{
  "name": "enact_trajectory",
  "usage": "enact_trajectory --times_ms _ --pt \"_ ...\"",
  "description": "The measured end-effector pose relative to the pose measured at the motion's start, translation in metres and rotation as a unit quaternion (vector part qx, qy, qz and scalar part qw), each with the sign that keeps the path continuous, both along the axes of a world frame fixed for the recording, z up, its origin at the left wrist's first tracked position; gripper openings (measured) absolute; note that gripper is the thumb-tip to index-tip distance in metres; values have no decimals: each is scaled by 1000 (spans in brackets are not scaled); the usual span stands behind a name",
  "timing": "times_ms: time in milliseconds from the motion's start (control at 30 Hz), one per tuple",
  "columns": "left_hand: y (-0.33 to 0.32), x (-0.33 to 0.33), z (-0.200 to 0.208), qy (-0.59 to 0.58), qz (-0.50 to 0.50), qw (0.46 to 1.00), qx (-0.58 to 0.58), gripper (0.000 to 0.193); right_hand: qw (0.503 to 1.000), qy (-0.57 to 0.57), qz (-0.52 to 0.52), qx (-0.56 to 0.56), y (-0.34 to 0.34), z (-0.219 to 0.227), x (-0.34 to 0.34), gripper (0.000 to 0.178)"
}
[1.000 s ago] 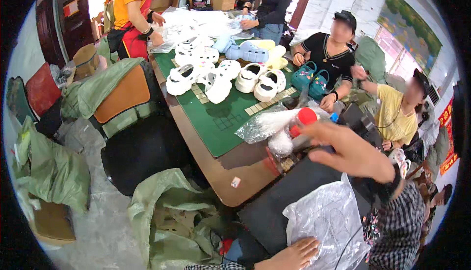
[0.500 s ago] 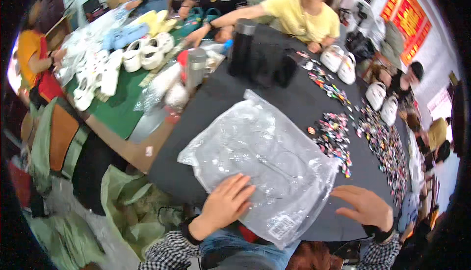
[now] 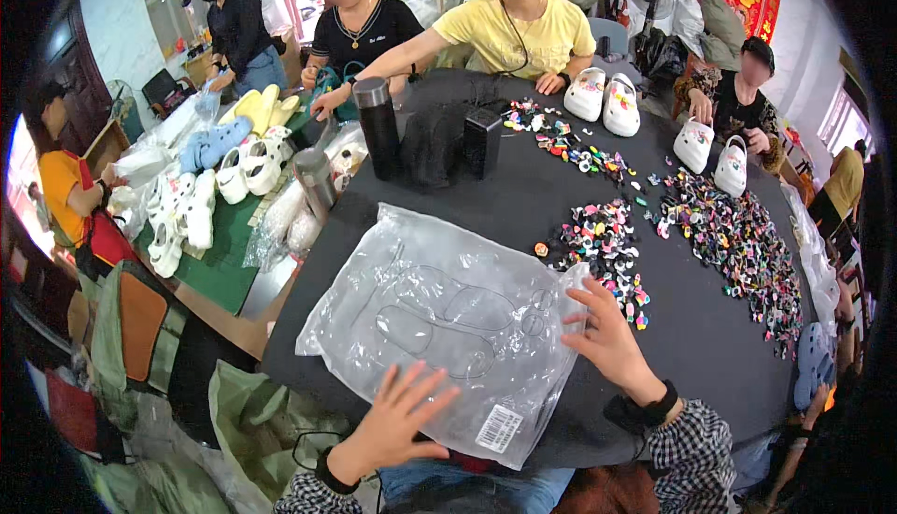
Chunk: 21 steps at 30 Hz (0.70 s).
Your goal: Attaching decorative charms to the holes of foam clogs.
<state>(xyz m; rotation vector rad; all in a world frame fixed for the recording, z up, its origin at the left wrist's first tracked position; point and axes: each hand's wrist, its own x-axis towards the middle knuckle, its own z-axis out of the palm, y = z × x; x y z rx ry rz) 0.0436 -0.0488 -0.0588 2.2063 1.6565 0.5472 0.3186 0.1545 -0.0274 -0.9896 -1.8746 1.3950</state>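
A clear plastic bag [image 3: 350, 294] lies flat on the black-covered table, with faint shoe-shaped outlines printed on it and a white barcode label [image 3: 499, 428] at its near corner. My left hand [image 3: 397, 425] is over the bag's near left edge, fingers spread, nothing held; whether it touches the plastic I cannot tell. At the bag's right edge is my right hand [image 3: 612, 341], its fingers apart and slightly curved, the fingertips at the plastic. It has no visible grip on the bag.
Piles of small colourful shoe charms [image 3: 738, 252] spread to the right. White clogs [image 3: 620, 106] stand beyond them; a person at right touches one. A dark tumbler [image 3: 377, 126] and a black box [image 3: 481, 143] stand at the back. More clogs [image 3: 182, 215] lie on the green table at left.
My right hand has come left and away from me to the bag's right edge. My left hand has spread its fingers and slid toward the near edge. The whole view has shifted.
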Motion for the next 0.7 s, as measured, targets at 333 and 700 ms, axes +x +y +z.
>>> enact_trajectory --times_ms 333,700 --pt "73 4 28 201 -32 973 111 72 941 -50 -86 324 121 130 23 35" --pt "198 7 -30 158 -82 979 94 75 817 -404 69 407 288 133 49 61"
